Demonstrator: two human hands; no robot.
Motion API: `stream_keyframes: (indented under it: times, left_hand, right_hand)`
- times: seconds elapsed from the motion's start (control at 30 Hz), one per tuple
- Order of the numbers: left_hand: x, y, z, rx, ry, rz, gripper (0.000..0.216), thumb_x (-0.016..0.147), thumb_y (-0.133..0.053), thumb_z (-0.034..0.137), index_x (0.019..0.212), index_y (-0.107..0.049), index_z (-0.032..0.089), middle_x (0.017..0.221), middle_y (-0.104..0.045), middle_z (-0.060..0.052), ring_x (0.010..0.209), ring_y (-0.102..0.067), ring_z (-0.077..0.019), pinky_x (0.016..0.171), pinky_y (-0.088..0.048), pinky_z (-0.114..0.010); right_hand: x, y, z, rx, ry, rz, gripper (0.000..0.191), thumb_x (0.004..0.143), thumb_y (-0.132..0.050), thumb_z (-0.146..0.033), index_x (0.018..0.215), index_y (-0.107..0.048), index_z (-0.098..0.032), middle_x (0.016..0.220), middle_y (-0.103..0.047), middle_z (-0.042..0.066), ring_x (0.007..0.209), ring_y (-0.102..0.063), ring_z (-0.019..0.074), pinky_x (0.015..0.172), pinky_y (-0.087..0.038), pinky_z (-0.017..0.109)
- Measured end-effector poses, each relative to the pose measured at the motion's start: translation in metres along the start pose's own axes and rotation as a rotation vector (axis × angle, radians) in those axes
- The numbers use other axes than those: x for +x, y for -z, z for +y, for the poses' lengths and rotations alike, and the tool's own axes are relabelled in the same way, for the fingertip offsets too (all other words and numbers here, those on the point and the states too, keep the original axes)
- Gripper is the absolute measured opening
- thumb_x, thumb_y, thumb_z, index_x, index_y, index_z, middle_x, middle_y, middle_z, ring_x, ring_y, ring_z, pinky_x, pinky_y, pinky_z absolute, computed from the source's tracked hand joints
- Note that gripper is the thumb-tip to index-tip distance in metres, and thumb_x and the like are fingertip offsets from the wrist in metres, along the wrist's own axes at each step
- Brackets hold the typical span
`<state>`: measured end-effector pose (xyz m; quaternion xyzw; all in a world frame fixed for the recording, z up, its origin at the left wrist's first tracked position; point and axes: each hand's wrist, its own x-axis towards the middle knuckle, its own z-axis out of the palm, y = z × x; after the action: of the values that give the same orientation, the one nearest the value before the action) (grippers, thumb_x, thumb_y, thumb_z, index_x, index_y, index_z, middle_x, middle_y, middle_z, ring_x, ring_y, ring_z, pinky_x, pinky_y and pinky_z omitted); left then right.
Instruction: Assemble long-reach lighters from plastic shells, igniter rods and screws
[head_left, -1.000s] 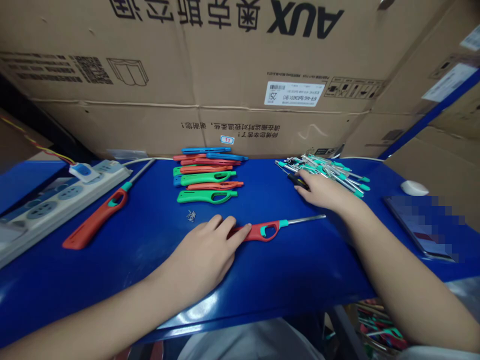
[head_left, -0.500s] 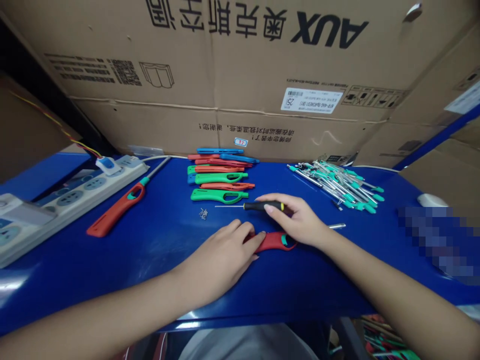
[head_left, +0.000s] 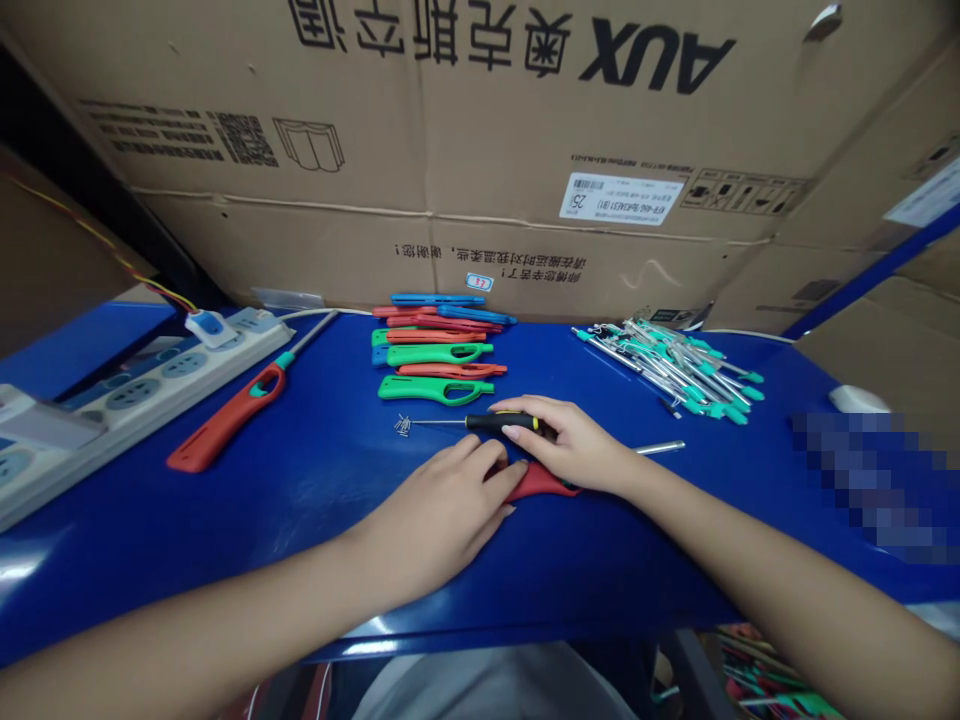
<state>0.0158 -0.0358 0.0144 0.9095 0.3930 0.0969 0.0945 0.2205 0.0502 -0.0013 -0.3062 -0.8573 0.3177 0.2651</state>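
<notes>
My left hand (head_left: 442,510) has its fingers closed on the near end of a red lighter (head_left: 541,482), which lies on the blue table. Between the fingers and thumb of my right hand (head_left: 574,440) is a black and yellow screwdriver (head_left: 504,422), held level and pointing left. Its thin tip reaches a small heap of screws (head_left: 403,426). My right palm hides part of the red lighter; its metal tube (head_left: 661,448) sticks out to the right. Behind the screwdriver lies a stack of green, red and blue lighter handle shells (head_left: 439,388).
A pile of metal lighter rods with teal ends (head_left: 682,370) lies at the back right. One whole red lighter (head_left: 229,420) rests at left beside a white power strip (head_left: 142,395). A large cardboard box (head_left: 360,240) stands along the back. A white object (head_left: 859,400) is at right.
My right hand has moved left with the screwdriver, bringing its tip to the screws and covering more of the red lighter. My left hand stays on the lighter.
</notes>
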Motion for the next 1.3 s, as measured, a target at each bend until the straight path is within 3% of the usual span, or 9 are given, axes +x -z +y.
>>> stream_keyframes:
  times: [0.13, 0.33, 0.47, 0.67, 0.83, 0.93, 1.07, 1.2, 1.3]
  left_hand:
    - [0.000, 0.000, -0.001, 0.002, -0.001, 0.007, 0.035, 0.102, -0.048, 0.023, 0.136, -0.058, 0.018, 0.115, -0.061, -0.012, 0.105, -0.057, -0.0289, 0.092, -0.056, -0.048]
    - [0.000, -0.001, -0.006, -0.026, -0.014, 0.057, 0.040, 0.103, -0.051, 0.026, 0.141, -0.057, 0.018, 0.115, -0.061, -0.012, 0.102, -0.057, -0.0279, 0.089, -0.056, -0.045]
    - [0.003, -0.003, -0.014, -0.175, 0.001, 0.067, 0.039, 0.102, -0.055, 0.029, 0.140, -0.059, 0.020, 0.114, -0.061, -0.011, 0.104, -0.058, -0.0250, 0.093, -0.055, -0.042]
    - [0.011, -0.014, -0.027, -0.276, -0.008, 0.193, 0.040, 0.099, -0.062, 0.034, 0.137, -0.063, 0.020, 0.113, -0.063, -0.010, 0.103, -0.058, -0.0233, 0.095, -0.052, -0.042]
    - [0.015, -0.014, -0.029, -0.381, 0.030, 0.252, 0.043, 0.091, -0.074, 0.042, 0.129, -0.069, 0.023, 0.108, -0.068, -0.008, 0.103, -0.061, -0.0236, 0.094, -0.054, -0.043]
    - [0.016, -0.009, -0.028, -0.487, 0.109, 0.374, 0.040, 0.088, -0.077, 0.040, 0.124, -0.071, 0.024, 0.108, -0.072, -0.006, 0.104, -0.065, -0.0230, 0.095, -0.055, -0.041]
    - [0.016, -0.001, -0.027, -0.601, 0.184, 0.522, 0.029, 0.087, -0.079, 0.032, 0.115, -0.075, 0.024, 0.099, -0.077, -0.003, 0.091, -0.070, -0.0190, 0.083, -0.057, -0.033]
    - [0.015, 0.002, -0.025, -0.625, 0.144, 0.617, 0.006, 0.089, -0.076, 0.023, 0.092, -0.080, 0.022, 0.086, -0.079, -0.001, 0.080, -0.070, -0.0167, 0.079, -0.057, -0.031]
    - [0.015, 0.002, -0.024, -0.618, 0.095, 0.656, 0.005, 0.088, -0.075, 0.019, 0.087, -0.079, 0.021, 0.082, -0.079, -0.001, 0.077, -0.070, -0.0166, 0.077, -0.056, -0.032]
  right_hand:
    - [0.000, 0.002, -0.002, 0.044, -0.044, 0.024, 0.032, 0.100, -0.054, -0.035, 0.125, -0.067, -0.019, 0.122, -0.073, 0.010, 0.088, -0.070, 0.0178, 0.076, -0.054, 0.031]
    - [0.001, 0.007, -0.005, 0.299, -0.183, 0.179, 0.032, 0.094, -0.062, -0.043, 0.114, -0.071, -0.020, 0.092, -0.073, 0.004, 0.067, -0.059, 0.0130, 0.060, -0.047, 0.026]
    - [0.002, 0.014, -0.004, 0.592, -0.251, 0.354, 0.034, 0.088, -0.070, -0.047, 0.106, -0.072, -0.018, 0.054, -0.045, -0.008, 0.045, -0.035, 0.0079, 0.045, -0.027, 0.024]
    - [0.005, 0.035, -0.007, 0.879, -0.242, 0.587, 0.033, 0.083, -0.072, -0.052, 0.086, -0.066, -0.020, 0.060, -0.038, -0.008, 0.041, -0.032, 0.0055, 0.041, -0.023, 0.023]
    - [0.004, 0.043, -0.009, 0.853, -0.243, 0.609, 0.039, 0.087, -0.066, -0.059, 0.083, -0.061, -0.021, 0.054, -0.037, -0.008, 0.038, -0.033, 0.0064, 0.039, -0.025, 0.024]
    - [0.003, 0.042, -0.010, 0.853, -0.248, 0.599, 0.039, 0.087, -0.066, -0.060, 0.081, -0.060, -0.021, 0.052, -0.037, -0.008, 0.038, -0.033, 0.0067, 0.039, -0.025, 0.024]
    - [0.003, 0.040, -0.011, 0.863, -0.253, 0.575, 0.038, 0.087, -0.066, -0.059, 0.081, -0.061, -0.021, 0.052, -0.038, -0.008, 0.038, -0.034, 0.0068, 0.040, -0.024, 0.025]
    - [0.003, 0.039, -0.011, 0.904, -0.251, 0.557, 0.037, 0.085, -0.069, -0.056, 0.082, -0.063, -0.020, 0.052, -0.040, -0.008, 0.038, -0.035, 0.0066, 0.040, -0.024, 0.024]
    - [0.003, 0.040, -0.011, 0.932, -0.254, 0.548, 0.037, 0.083, -0.072, -0.055, 0.082, -0.065, -0.019, 0.052, -0.041, -0.007, 0.039, -0.036, 0.0066, 0.041, -0.024, 0.024]
